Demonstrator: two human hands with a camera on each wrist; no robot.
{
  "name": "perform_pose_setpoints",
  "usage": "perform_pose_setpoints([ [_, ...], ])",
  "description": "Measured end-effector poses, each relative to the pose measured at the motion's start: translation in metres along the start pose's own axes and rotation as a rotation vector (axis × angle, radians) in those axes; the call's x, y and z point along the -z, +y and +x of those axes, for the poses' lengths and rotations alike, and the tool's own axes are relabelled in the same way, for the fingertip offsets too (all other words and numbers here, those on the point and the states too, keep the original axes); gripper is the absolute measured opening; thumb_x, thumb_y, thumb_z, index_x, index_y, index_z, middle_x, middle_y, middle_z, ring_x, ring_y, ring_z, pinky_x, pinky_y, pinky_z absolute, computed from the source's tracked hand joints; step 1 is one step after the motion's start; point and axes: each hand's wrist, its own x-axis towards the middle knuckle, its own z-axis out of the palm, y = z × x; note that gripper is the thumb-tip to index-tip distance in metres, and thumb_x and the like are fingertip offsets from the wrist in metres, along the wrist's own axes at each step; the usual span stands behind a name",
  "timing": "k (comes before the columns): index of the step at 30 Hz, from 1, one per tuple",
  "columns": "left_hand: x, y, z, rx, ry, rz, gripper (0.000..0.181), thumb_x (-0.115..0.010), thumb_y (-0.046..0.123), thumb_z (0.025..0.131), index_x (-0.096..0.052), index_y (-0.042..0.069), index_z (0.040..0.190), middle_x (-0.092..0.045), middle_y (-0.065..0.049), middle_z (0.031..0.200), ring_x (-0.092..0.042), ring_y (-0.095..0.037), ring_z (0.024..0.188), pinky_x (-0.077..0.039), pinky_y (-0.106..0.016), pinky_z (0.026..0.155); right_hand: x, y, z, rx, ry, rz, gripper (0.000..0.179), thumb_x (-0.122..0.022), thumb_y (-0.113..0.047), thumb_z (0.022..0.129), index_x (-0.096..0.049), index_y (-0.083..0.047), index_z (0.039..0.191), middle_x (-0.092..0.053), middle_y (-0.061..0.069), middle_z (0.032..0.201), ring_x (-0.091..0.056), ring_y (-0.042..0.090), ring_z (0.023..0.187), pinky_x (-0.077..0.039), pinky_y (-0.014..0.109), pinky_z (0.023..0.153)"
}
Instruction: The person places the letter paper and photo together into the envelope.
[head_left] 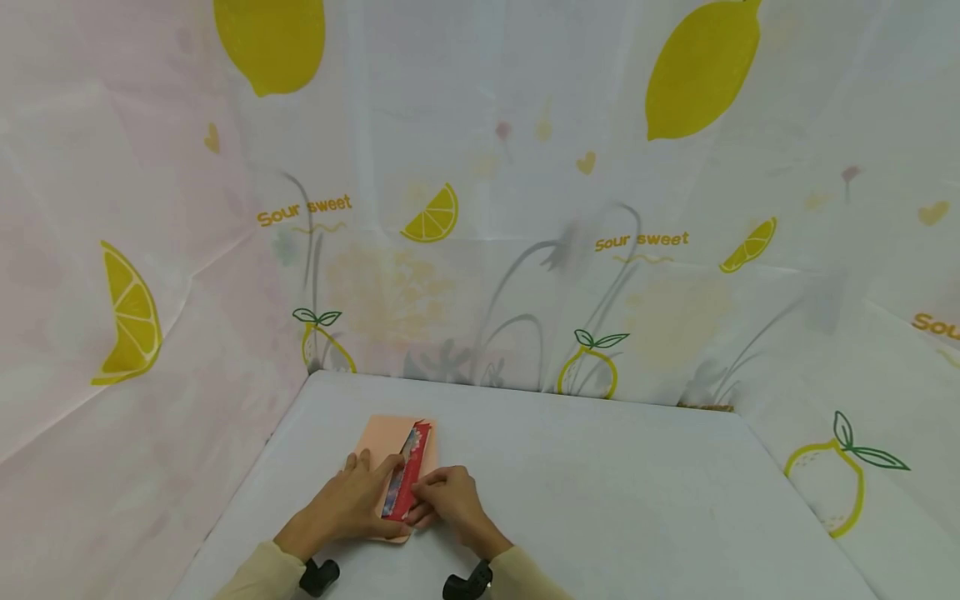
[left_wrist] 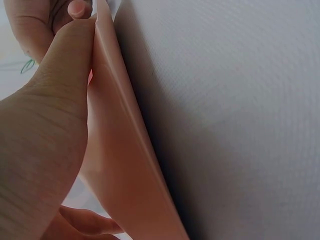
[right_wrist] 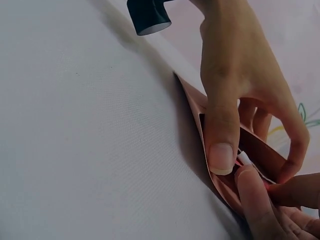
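Observation:
A peach-coloured paper piece (head_left: pixel 380 432) lies on the white table, one side standing a little off the surface in the right wrist view. Across it runs a narrow red paper strip (head_left: pixel 414 467) with a blue-and-white floral band. My left hand (head_left: pixel 348 500) is spread over the peach paper, its thumb low by the strip's near end and its index finger farther up. At the strip's right edge, my right hand (head_left: pixel 452 502) pinches the red strip between thumb and finger. In the right wrist view both thumbs meet over the gaping peach fold (right_wrist: pixel 191 97), which partly hides the red paper.
The white table (head_left: pixel 600 500) extends to the right of both hands. Behind and beside it hangs a pale sheet (head_left: pixel 487 292) printed with lemons. A black wrist camera (head_left: pixel 320 577) sits on the left wrist, another black camera (head_left: pixel 467 581) on the right.

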Motion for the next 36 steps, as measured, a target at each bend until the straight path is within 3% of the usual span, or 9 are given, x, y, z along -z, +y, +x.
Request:
perform_pose_setpoints([
  [8,0.001,0.001,-0.002,-0.040,0.032,0.011,0.096,-0.088,0.071,0.060,-0.055,0.023,0.135,-0.052,-0.018,0.105,-0.051,-0.031,0.088,-0.050,-0.049,0.063,-0.010,0.000,0.002,0.035,-0.011,0.003,0.009,-0.071,-0.006,0.095,-0.073,0.003,0.095,-0.073,0.017,0.069,-0.074,0.028,0.059,-0.058,0.034,0.053],
  [15,0.000,0.001,-0.002,-0.059,0.063,0.005,0.096,-0.087,0.072,0.059,-0.055,0.021,0.134,-0.053,-0.022,0.110,-0.054,-0.036,0.091,-0.050,-0.051,0.063,-0.015,-0.003,0.004,0.050,0.005,-0.037,0.005,-0.071,-0.003,0.093,-0.071,0.001,0.089,-0.073,0.012,0.069,-0.071,0.018,0.055,-0.055,0.027,0.049],
  [20,0.000,0.000,-0.002,-0.052,0.047,0.005,0.098,-0.085,0.075,0.060,-0.055,0.021,0.136,-0.054,-0.026,0.114,-0.058,-0.048,0.100,-0.052,-0.057,0.068,-0.017,-0.005,0.003,0.057,-0.011,-0.026,0.005,-0.069,0.001,0.093,-0.071,0.003,0.088,-0.073,0.013,0.070,-0.072,0.019,0.055,-0.055,0.027,0.049],
  [30,0.000,0.000,-0.001,-0.060,0.054,0.002,0.099,-0.085,0.075,0.061,-0.055,0.021,0.138,-0.051,-0.020,0.107,-0.054,-0.036,0.089,-0.049,-0.049,0.062,-0.018,-0.008,0.005,0.062,-0.040,-0.009,0.007,-0.066,0.005,0.093,-0.070,0.005,0.088,-0.072,0.011,0.071,-0.069,0.014,0.053,-0.056,0.029,0.049],
  [36,0.000,-0.002,-0.002,-0.044,0.021,0.000,0.100,-0.084,0.077,0.061,-0.055,0.021,0.139,-0.053,-0.025,0.113,-0.054,-0.038,0.093,-0.050,-0.053,0.066,-0.011,-0.006,0.005,0.080,-0.079,-0.025,0.006,-0.067,0.001,0.094,-0.071,0.005,0.094,-0.073,0.012,0.073,-0.067,0.013,0.053,-0.056,0.028,0.049],
])
